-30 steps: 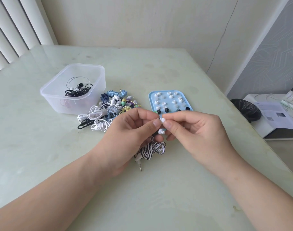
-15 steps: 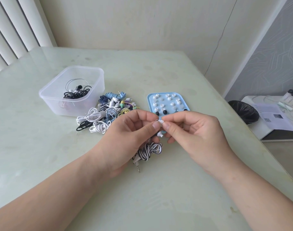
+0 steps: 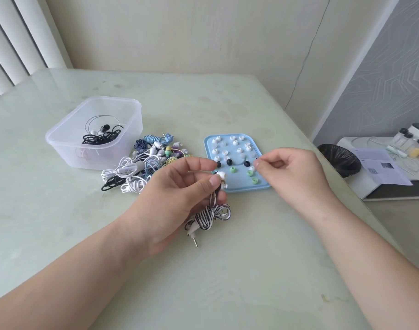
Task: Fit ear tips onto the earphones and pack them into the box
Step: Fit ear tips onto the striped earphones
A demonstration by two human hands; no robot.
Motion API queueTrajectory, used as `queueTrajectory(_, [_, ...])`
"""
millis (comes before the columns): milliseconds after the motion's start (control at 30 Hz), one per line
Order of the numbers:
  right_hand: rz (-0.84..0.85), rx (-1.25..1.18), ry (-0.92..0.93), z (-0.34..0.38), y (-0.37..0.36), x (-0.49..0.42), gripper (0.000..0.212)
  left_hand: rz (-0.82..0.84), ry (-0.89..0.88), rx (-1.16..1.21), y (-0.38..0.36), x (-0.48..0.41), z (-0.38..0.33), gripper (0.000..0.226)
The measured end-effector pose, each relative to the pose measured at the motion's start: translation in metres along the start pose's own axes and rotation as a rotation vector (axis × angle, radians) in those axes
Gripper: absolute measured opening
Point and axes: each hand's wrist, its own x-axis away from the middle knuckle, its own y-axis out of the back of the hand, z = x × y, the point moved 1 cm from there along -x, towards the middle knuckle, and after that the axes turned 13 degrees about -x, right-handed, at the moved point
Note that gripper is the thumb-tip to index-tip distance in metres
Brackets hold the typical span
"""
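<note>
Pale table (image 3: pixel 203 277): left hand (image 3: pixel 175 194) fingers clamp striped earphones (image 3: pixel 209 215); right hand (image 3: pixel 296 172) fingers pinched over tray (image 3: pixel 241 186) (holding what, unclear).

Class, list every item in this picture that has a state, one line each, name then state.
Left hand: grips the striped earphones.
Striped earphones: coiled, buds up.
Blue tray: flat, holds loose ear tips.
Right hand: fingertips pinched over tray; contents unclear.
Plastic box: open, earphones inside.
Earphone pile: bundled, on table beside box.

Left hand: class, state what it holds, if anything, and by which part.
The left hand holds the striped earphones, thumb and fingers pinching the cable just below the white earbuds.
</note>
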Motion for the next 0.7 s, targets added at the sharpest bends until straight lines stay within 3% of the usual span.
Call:
queueTrajectory(267, [0.075, 0.207, -0.013, 0.001, -0.004, -0.008, 0.016, 0.015, 0.018, 0.037, 0.002, 0.000, 0.000, 0.036])
queueTrajectory(700, [0.072, 0.290, -0.029, 0.006, -0.006, -0.016, 0.013, 0.009, 0.036, 0.072, 0.000, 0.000, -0.001, 0.040])
